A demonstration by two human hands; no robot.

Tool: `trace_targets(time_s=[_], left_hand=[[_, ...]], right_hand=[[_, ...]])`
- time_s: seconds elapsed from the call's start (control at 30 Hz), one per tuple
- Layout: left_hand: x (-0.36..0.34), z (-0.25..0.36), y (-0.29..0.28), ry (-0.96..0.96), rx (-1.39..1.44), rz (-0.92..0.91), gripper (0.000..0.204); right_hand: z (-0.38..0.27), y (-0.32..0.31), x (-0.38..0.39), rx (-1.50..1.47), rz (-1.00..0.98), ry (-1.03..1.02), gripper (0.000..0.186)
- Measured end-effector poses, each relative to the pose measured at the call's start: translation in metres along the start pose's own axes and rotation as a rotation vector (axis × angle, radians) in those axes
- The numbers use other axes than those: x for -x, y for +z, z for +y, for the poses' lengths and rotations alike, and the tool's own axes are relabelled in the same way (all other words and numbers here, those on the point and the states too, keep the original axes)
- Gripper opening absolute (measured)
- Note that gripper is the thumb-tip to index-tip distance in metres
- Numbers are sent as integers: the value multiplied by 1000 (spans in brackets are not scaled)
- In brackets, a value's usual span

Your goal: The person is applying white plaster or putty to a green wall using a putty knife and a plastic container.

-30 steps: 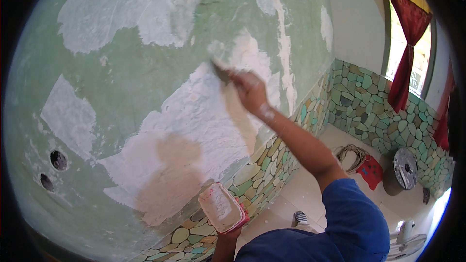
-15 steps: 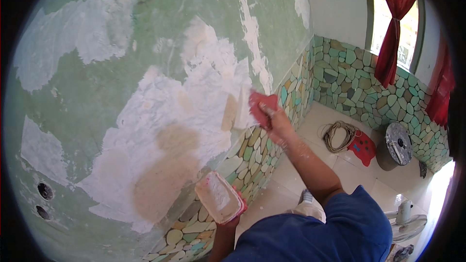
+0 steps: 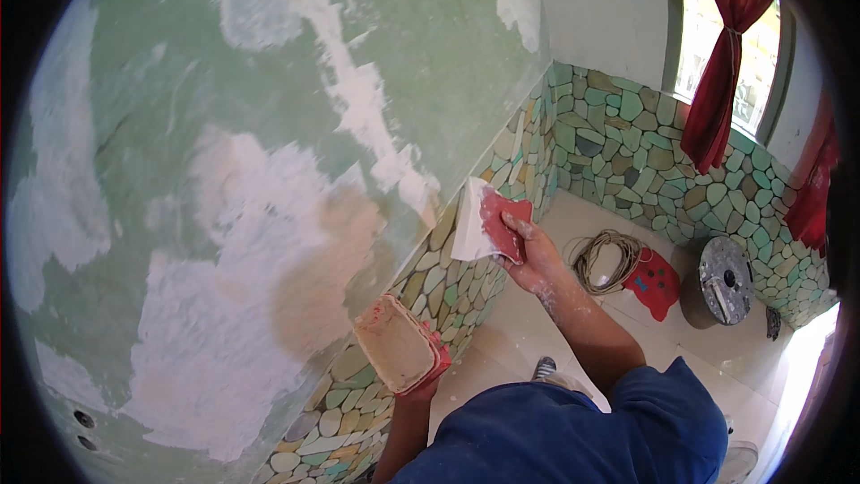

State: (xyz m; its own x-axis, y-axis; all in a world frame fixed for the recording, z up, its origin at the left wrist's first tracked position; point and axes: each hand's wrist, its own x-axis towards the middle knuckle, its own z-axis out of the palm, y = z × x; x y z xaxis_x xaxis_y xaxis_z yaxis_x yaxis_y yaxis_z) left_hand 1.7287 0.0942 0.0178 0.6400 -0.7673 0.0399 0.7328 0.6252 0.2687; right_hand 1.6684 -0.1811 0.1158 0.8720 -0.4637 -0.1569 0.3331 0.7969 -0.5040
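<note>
In my right hand (image 3: 537, 260) is a red putty spreader (image 3: 507, 224), gripped between thumb and fingers. White putty coats its broad edge, which hangs in front of the pebble tiling and looks apart from the green wall (image 3: 430, 63). Red-stained and lower down, my left hand (image 3: 434, 375) holds a rectangular plastic tub (image 3: 400, 351) from beneath and its right side. The tub is tilted, with a thin smear of putty inside. A large white putty patch (image 3: 210, 323) covers the wall to the left, and a narrow putty strip (image 3: 356, 99) runs down toward the tiles.
Pebble tiling (image 3: 618, 134) lines the lower walls. On the pale tiled floor (image 3: 502, 341) lie a coiled rope or hose (image 3: 598, 262), a red cat-shaped mat (image 3: 658, 285) and a dark lidded bucket (image 3: 717, 282). A red curtain (image 3: 717, 54) hangs by the window at upper right.
The spreader has come away from the white patch, its putty-coated edge now in front of the tiles. My view has shifted, so the wall patches sit farther left. Both hands keep their hold.
</note>
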Motion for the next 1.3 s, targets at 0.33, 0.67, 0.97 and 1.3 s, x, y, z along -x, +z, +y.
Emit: trace_targets(time_s=[0.33,0.67,0.97,1.3], left_hand=[[-93,-79,-2,-75,-182,-27,55],[-146,-96,4,-188,62,62,57],[-208,-80,-3,-245,65,-18,58],[-257,-68,-18,-367,-31,104,50]], right_hand=[[-106,-98,-19,-59,226,-138,32],[-135,-132,-51,-95,216,-205,31],[-146,-116,-120,-38,197,-220,35],[-190,47,-247,442,-67,-832,32]])
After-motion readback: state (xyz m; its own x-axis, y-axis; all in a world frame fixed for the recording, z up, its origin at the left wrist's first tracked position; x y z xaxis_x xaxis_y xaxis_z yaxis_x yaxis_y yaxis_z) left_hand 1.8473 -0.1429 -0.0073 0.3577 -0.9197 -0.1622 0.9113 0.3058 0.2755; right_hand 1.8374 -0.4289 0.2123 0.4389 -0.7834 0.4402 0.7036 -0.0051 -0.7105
